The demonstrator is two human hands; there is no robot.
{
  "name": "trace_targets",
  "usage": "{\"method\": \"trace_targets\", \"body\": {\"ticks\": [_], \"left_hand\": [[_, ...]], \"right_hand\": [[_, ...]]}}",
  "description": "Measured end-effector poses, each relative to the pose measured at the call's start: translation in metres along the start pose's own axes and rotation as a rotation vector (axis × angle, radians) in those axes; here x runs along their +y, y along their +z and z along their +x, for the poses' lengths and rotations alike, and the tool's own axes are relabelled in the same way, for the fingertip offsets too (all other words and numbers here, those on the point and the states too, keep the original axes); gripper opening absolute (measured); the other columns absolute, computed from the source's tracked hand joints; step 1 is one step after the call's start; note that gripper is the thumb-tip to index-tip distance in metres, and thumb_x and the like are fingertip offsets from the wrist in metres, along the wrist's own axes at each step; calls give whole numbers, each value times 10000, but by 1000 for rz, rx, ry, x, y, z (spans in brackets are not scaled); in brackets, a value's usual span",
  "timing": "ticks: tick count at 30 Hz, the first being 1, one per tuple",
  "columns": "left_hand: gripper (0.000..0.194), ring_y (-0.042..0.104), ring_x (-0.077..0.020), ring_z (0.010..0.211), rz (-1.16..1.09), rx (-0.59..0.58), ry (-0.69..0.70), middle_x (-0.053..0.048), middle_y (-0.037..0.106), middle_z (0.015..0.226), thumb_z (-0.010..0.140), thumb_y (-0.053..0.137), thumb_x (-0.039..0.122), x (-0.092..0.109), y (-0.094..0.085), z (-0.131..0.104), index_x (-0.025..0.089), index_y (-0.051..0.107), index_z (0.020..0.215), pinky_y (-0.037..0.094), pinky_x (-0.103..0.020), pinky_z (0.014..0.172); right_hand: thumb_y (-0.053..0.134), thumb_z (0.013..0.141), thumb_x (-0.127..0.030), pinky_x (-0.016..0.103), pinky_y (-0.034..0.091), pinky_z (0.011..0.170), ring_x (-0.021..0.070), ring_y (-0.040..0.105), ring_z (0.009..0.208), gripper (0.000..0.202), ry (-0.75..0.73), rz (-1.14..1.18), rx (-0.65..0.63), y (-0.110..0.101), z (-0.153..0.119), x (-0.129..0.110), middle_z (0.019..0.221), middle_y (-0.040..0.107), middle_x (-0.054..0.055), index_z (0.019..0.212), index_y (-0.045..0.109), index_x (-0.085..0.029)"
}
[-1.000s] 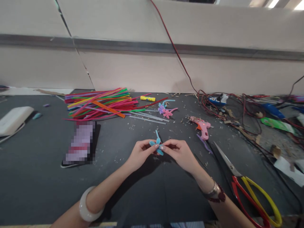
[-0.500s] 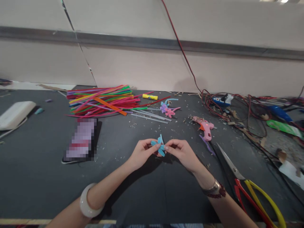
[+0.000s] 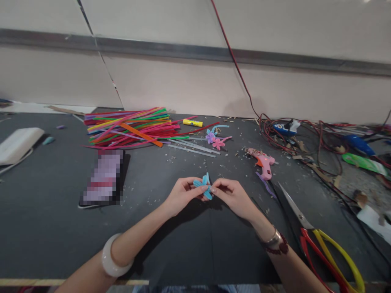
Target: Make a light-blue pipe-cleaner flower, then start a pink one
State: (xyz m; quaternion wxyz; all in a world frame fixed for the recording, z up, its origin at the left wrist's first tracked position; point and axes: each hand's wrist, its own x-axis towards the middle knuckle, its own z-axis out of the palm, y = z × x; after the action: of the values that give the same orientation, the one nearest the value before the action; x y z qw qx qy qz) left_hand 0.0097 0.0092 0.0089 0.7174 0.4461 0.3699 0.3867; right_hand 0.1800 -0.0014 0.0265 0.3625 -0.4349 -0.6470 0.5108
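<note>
A blue pipe-cleaner flower [image 3: 207, 194] with several looped petals is held between both hands above the dark table. My left hand [image 3: 183, 196] pinches it from the left, thumb laid across the petals. From the right, the thumb and fingertips of my right hand [image 3: 233, 197] close on a petal near the centre. The fingertips behind the flower are partly hidden. Farther back lie a purple pipe-cleaner flower [image 3: 210, 136] and a pink one [image 3: 218, 143], with another blue piece beside them.
Behind on the left lies a heap of coloured pipe cleaners [image 3: 131, 129], with glue sticks [image 3: 192, 149] alongside. A pink glue gun [image 3: 265, 165] and large open scissors [image 3: 305, 224] lie to the right. A phone [image 3: 102, 177] rests at left; tangled cables [image 3: 319, 142] lie far right.
The view has shifted slightly. Both hands keep their pinch on the blue flower, with hardly any movement of the fingers.
</note>
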Motion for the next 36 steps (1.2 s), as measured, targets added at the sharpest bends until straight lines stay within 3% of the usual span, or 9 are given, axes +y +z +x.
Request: {"method": "trace_targets", "body": {"ticks": [7, 15, 19, 24, 31, 36], "left_hand": [[181, 568, -97, 525, -67, -50, -35, -23, 620, 573, 677, 652, 253, -1, 1, 0, 84, 625, 738, 467, -223, 552], [200, 581, -105, 533, -147, -91, -152, -34, 640, 606, 629, 689, 274, -1, 1, -2, 92, 610, 652, 456, -228, 545], [194, 583, -103, 537, -105, -73, -126, -30, 639, 594, 639, 680, 276, 0, 1, -2, 94, 616, 658, 463, -228, 559], [208, 574, -101, 503, 22, -115, -103, -43, 642, 571, 648, 669, 277, 2, 4, -4, 79, 620, 687, 472, -223, 543], [197, 576, -105, 519, 92, -170, -81, -52, 645, 588, 664, 650, 275, 3, 4, -6, 81, 621, 680, 472, -228, 559], [202, 571, -108, 521, 102, -184, -68, -48, 639, 584, 669, 643, 287, 3, 4, -7, 86, 632, 684, 475, -238, 570]], "right_hand": [[453, 828, -308, 222, 365, 601, 106, 471, 620, 226, -47, -22, -110, -2, -2, -4, 638, 547, -3, 745, 611, -170], [475, 808, -373, 226, 337, 540, 99, 421, 550, 284, -20, 63, -115, 3, -5, 4, 551, 475, -12, 669, 590, -154], [481, 799, -382, 220, 339, 523, 96, 432, 525, 271, -17, 36, -114, -1, -3, 0, 540, 486, -18, 677, 576, -158], [423, 831, -354, 214, 346, 552, 104, 444, 582, 262, -48, -186, -26, -12, 0, -9, 619, 505, -3, 699, 540, -159], [417, 834, -286, 205, 304, 518, 90, 382, 548, 212, -64, -362, -162, -12, 3, -15, 593, 464, -23, 688, 517, -170], [404, 837, -309, 212, 292, 528, 87, 351, 536, 262, -6, -230, -200, -9, 6, -9, 561, 402, -37, 632, 484, -166]]}}
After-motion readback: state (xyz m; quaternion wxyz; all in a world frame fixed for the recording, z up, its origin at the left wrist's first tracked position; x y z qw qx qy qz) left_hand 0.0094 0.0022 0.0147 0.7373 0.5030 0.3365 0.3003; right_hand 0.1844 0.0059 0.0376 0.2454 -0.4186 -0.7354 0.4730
